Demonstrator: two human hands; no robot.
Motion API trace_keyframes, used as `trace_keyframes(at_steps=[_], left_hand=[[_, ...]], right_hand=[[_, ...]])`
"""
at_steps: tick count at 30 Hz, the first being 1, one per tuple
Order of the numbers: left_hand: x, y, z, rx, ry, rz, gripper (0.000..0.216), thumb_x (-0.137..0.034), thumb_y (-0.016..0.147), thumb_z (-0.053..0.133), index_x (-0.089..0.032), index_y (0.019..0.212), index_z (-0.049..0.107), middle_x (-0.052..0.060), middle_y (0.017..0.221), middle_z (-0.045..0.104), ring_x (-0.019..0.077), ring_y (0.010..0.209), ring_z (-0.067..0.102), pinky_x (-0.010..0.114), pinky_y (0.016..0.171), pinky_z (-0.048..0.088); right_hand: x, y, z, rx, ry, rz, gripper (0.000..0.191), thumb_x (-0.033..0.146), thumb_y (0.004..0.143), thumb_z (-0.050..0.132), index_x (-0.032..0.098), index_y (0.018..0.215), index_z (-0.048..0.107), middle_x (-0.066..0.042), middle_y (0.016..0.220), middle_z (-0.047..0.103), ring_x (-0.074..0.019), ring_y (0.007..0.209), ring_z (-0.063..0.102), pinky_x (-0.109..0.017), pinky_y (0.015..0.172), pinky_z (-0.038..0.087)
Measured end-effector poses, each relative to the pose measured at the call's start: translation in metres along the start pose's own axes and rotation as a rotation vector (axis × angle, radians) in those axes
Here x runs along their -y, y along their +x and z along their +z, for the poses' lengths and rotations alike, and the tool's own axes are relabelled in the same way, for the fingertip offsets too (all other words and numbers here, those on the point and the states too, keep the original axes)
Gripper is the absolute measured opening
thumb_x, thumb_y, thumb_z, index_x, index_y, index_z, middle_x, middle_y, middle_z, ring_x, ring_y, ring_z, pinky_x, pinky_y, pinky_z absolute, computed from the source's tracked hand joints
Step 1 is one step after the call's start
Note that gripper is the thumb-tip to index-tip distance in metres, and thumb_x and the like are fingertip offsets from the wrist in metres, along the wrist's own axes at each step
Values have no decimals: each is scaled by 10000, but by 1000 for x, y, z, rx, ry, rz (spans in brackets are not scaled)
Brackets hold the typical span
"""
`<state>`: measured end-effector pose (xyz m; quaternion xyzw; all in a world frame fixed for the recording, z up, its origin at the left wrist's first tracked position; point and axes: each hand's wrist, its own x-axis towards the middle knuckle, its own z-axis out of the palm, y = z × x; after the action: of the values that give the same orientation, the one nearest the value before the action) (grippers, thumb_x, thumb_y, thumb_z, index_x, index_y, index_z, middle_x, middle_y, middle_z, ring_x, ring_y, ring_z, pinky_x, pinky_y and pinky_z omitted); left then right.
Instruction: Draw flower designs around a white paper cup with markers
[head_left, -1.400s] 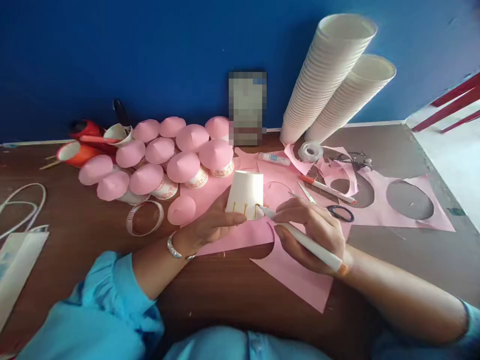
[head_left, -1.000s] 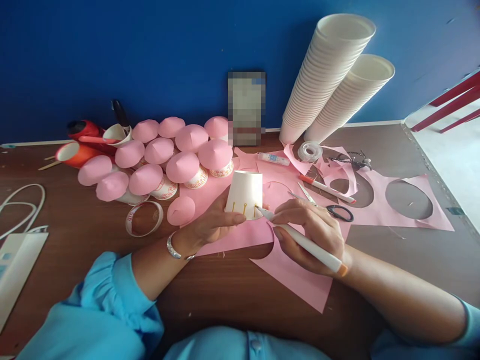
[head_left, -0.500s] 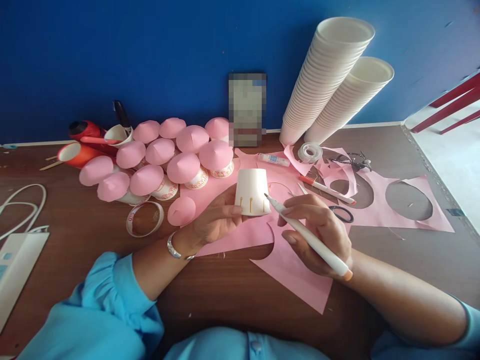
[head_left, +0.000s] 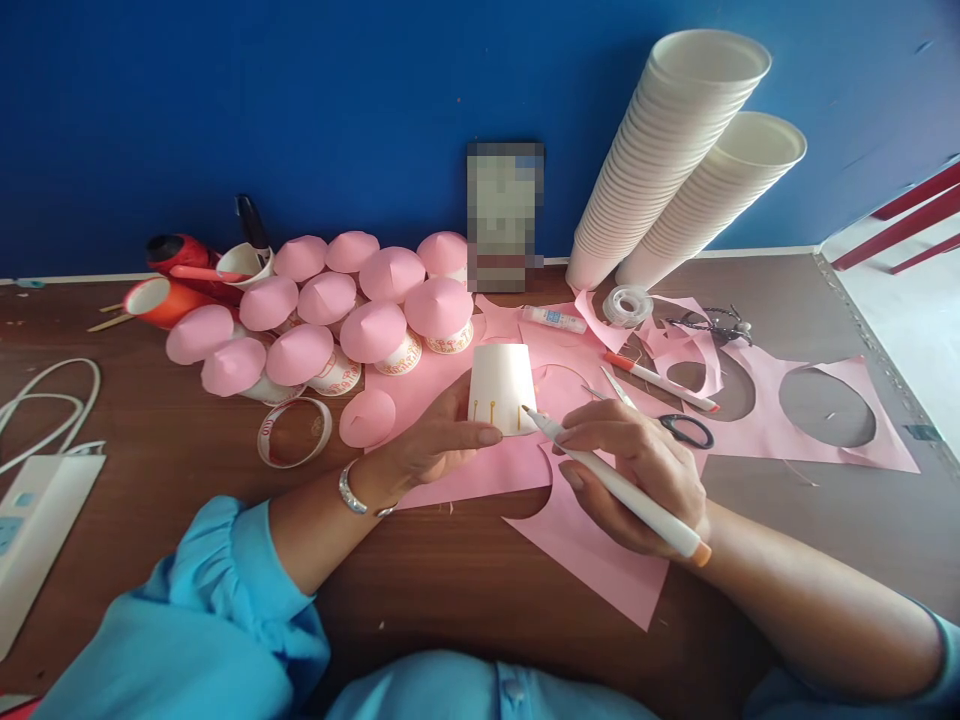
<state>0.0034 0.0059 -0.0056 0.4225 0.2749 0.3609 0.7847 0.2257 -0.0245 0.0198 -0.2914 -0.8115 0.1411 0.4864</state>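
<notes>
Just left of your right hand (head_left: 645, 472), curled round a marker (head_left: 637, 499), your left hand (head_left: 431, 448) clasped the white cup (head_left: 501, 378); that grip slipping could have skewed the yellow strokes (head_left: 492, 411).

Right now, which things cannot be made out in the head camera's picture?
In the head view:
- White cup: far side hidden by its own near wall.
- Dark-edged panel: face blurred into blocks.
- Socket strip: cut off by the left edge.
- White tube: label print too small.
</notes>
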Motion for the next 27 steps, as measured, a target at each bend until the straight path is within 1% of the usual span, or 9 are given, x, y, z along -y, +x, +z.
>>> trace_keyframes(at_steps=[3,5,9,13,17,21,27], left_hand=[[-2,-2,1,-6,30,4,431,-361,813,830,-218,1188,672,54,1096,711,234,1011,651,401,942,517],[-3,-3,0,-10,54,5,416,-349,826,814,-218,1193,667,57,1111,706,236,1016,646,393,920,515],[-2,-2,-3,-1,102,-2,370,-340,841,802,-215,1159,659,53,1077,692,232,1005,631,366,874,502],[-1,-2,-5,25,105,12,424,-337,845,805,-227,1221,643,64,1128,701,258,1064,647,399,932,511],[-2,-3,-3,45,97,17,440,-348,856,801,-222,1248,646,81,1166,715,279,1110,660,438,993,517],[0,-4,-1,9,84,8,454,-364,842,824,-228,1237,645,76,1168,722,270,1089,674,426,981,521],[1,-2,-4,47,88,12,449,-363,843,828,-224,1231,649,79,1158,711,265,1082,666,407,961,515]], right_hand=[[0,2,0,-7,-8,-11,211,84,920,624,210,1088,644,-35,798,710,-195,683,727,-306,553,595],[0,2,1,-2,-1,-15,219,79,914,620,214,1084,643,-26,784,703,-190,666,720,-301,547,588],[0,3,1,11,2,-16,223,79,919,611,225,1087,628,-20,773,692,-185,648,707,-299,539,580],[1,3,0,38,-1,-2,229,74,916,609,225,1089,620,-18,771,688,-186,648,699,-300,537,567],[1,2,0,49,9,-2,206,66,917,611,204,1069,609,-32,769,685,-186,651,696,-296,543,560],[2,2,0,66,9,3,185,77,931,601,207,1063,598,-28,764,684,-182,643,691,-297,536,551],[2,3,-1,82,-9,13,220,75,934,582,227,1093,596,-17,772,692,-176,644,689,-296,531,546]])
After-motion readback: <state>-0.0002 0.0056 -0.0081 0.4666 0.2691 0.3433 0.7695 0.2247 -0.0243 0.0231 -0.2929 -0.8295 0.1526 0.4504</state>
